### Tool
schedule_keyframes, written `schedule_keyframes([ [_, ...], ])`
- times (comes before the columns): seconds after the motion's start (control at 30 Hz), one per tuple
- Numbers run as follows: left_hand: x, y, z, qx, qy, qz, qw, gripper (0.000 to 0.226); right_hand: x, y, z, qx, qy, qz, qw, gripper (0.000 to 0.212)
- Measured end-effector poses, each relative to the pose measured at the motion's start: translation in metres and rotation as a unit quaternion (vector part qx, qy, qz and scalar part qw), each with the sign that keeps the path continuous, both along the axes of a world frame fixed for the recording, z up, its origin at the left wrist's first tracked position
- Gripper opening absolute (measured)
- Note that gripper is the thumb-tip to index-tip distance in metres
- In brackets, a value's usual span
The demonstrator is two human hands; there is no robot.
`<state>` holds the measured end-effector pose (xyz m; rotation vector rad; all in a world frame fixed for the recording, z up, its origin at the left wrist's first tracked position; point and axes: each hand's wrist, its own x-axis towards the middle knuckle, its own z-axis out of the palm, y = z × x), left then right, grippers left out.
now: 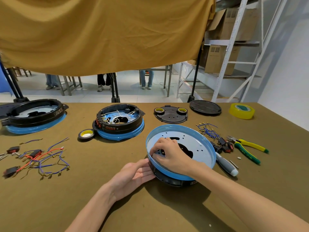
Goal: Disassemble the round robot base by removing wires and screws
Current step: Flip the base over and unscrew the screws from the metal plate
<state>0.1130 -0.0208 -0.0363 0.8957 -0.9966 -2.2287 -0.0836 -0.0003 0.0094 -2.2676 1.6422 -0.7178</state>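
Note:
A round base (197, 141) with a blue rim, a pale metal plate and a black underside sits tilted in front of me. My left hand (135, 174) holds its near-left edge from below, palm up. My right hand (168, 154) reaches inside over the rim, its fingertips pinched at the plate's left side; whatever they pinch is hidden. A second round base (119, 123) with white wires inside stands behind. A third base (33, 114) stands at the far left.
Loose wires with red switches (36, 158) lie at left. At right are blue wires (207, 130), switches (224, 144), a grey screwdriver (226, 164) and yellow-green pliers (249, 148). Tape rolls (241, 111), (87, 134) and black covers (170, 114), (205, 107) lie behind.

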Motion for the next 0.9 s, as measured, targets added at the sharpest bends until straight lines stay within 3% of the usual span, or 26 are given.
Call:
schedule_keyframes([
  [0.1, -0.001, 0.001, 0.000, -0.002, -0.002, 0.010, 1.000, 0.056, 0.000, 0.004, -0.005, -0.024, -0.037, -0.026, 0.999, 0.010],
  [0.33, 0.001, 0.001, 0.001, 0.006, 0.009, 0.014, 1.000, 0.070, 0.002, 0.009, -0.006, -0.046, -0.005, -0.030, 0.998, 0.007],
  [0.5, 0.002, 0.003, 0.000, 0.005, 0.021, 0.020, 1.000, 0.057, 0.000, 0.014, -0.006, -0.046, -0.053, -0.054, 0.996, 0.010],
  [0.9, 0.000, 0.003, -0.001, -0.015, 0.008, 0.024, 1.000, 0.053, 0.002, 0.010, -0.007, -0.032, -0.058, -0.050, 0.997, 0.006],
])
